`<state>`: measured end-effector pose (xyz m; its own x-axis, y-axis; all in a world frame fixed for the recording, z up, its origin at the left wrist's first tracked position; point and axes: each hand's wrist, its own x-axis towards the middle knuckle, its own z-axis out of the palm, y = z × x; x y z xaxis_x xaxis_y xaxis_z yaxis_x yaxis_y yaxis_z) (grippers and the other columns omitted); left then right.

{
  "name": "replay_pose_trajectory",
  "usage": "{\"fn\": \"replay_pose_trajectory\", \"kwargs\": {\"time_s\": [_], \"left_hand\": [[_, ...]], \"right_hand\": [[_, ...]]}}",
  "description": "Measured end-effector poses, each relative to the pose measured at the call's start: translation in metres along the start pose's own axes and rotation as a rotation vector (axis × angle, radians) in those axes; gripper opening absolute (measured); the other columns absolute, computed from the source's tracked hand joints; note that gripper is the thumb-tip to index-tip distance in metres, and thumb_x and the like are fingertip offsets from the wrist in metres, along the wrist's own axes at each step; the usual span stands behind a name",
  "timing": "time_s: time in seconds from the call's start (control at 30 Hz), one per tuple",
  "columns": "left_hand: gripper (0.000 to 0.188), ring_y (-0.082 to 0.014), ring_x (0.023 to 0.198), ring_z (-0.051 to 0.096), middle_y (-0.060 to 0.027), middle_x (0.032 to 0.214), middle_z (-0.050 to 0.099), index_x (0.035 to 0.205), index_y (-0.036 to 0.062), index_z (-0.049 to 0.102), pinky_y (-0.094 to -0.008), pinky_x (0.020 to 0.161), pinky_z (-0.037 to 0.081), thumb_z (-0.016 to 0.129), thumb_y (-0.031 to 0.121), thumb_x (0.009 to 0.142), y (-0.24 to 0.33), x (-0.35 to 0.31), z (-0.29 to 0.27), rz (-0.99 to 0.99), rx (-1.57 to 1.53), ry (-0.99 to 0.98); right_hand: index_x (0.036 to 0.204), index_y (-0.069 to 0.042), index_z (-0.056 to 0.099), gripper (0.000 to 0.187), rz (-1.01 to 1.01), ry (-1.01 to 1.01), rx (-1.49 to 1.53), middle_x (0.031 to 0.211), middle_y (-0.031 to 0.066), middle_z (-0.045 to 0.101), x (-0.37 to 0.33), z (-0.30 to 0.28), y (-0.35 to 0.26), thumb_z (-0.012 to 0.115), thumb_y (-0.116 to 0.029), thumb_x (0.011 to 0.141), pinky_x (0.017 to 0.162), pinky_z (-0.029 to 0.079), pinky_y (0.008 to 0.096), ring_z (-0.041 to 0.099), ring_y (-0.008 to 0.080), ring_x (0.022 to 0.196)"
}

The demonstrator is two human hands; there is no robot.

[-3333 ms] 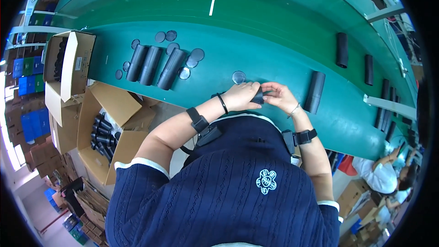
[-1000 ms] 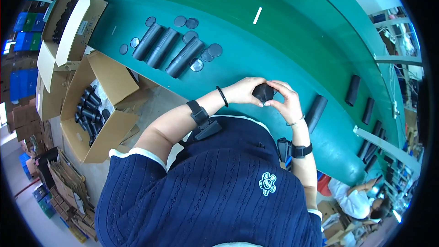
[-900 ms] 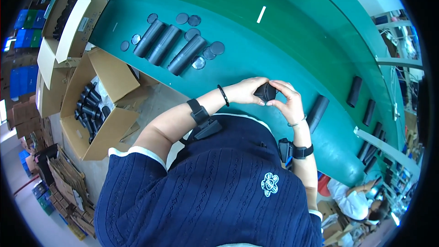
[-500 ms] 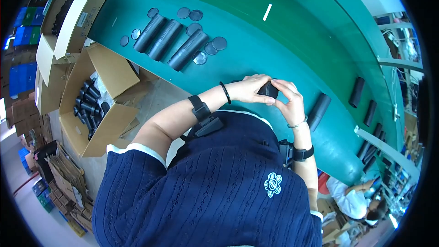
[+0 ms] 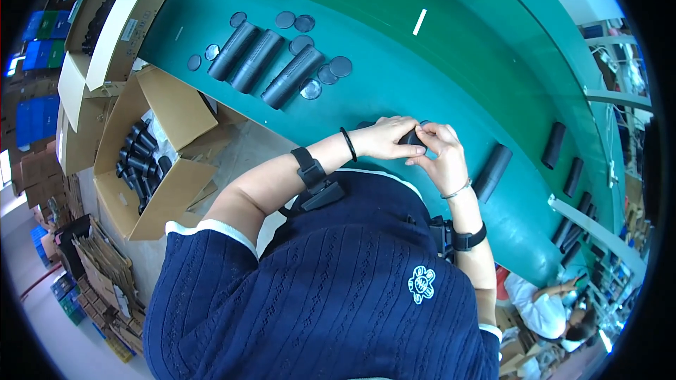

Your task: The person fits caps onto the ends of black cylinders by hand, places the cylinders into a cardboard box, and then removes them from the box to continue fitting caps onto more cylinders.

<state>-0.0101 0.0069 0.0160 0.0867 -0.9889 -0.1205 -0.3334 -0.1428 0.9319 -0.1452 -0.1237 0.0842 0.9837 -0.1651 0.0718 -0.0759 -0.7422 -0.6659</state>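
In front of my chest, over the near edge of the green table, both hands are at a black cylinder (image 5: 410,138). My left hand (image 5: 386,138) is wrapped round it from the left, and most of it is hidden under the fingers. At its right end the bent fingers and thumb of my right hand (image 5: 442,157) press in; whether they pinch a separate part there cannot be seen. Further left on the table lie three black ribbed tubes (image 5: 292,77) side by side. Round black caps (image 5: 340,67) and a few shiny clear-looking discs (image 5: 310,89) are scattered around them.
Another black tube (image 5: 493,172) lies right of my right hand. More tubes (image 5: 553,145) rest along the far right strip, near a metal bar (image 5: 595,232). Open cardboard boxes (image 5: 179,109) with black parts (image 5: 141,158) stand at the left. A person (image 5: 539,306) works at the lower right.
My right hand's fingers have bent in closer over the cylinder's end, and less of it shows. The white mark on the far green strip has shifted slightly right.
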Motion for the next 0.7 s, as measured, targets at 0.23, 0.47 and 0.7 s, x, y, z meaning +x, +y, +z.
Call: {"fn": "replay_pose_trajectory", "kwargs": {"time_s": [0.23,0.47,0.7], "left_hand": [[0.065,-0.0322,0.102,0.059,-0.0185,0.111,0.059,0.13,0.0028,0.032,-0.0395,0.085,0.046,0.066,0.027,0.081,0.008,-0.009,-0.002,-0.044,-0.169,0.065],[0.075,-0.0238,0.104,0.058,-0.0152,0.112,0.058,0.136,0.0049,0.029,-0.0348,0.086,0.047,0.071,0.018,0.076,0.013,-0.01,-0.005,-0.059,-0.264,0.098],[0.058,-0.0164,0.102,0.054,-0.0103,0.113,0.054,0.133,0.0087,0.038,-0.0298,0.085,0.046,0.065,0.019,0.083,0.025,0.007,-0.016,-0.199,-0.769,0.262]], "right_hand": [[0.115,-0.004,0.063,0.032,0.403,0.023,0.893,0.096,0.0024,0.057,-0.01,0.029,0.028,0.067,-0.01,0.084,0.063,0.05,0.0223,0.056,0.0093,0.08],[0.113,-0.007,0.066,0.027,0.619,-0.141,1.061,0.083,0.0002,0.057,0.004,0.028,0.024,0.064,-0.009,0.087,0.047,0.044,0.0192,0.053,0.0063,0.057],[0.127,-0.008,0.054,0.054,0.591,-0.035,1.162,0.11,0.0079,0.057,0.009,0.033,0.059,0.074,-0.013,0.077,0.07,0.049,0.0241,0.059,0.0123,0.084]]}}
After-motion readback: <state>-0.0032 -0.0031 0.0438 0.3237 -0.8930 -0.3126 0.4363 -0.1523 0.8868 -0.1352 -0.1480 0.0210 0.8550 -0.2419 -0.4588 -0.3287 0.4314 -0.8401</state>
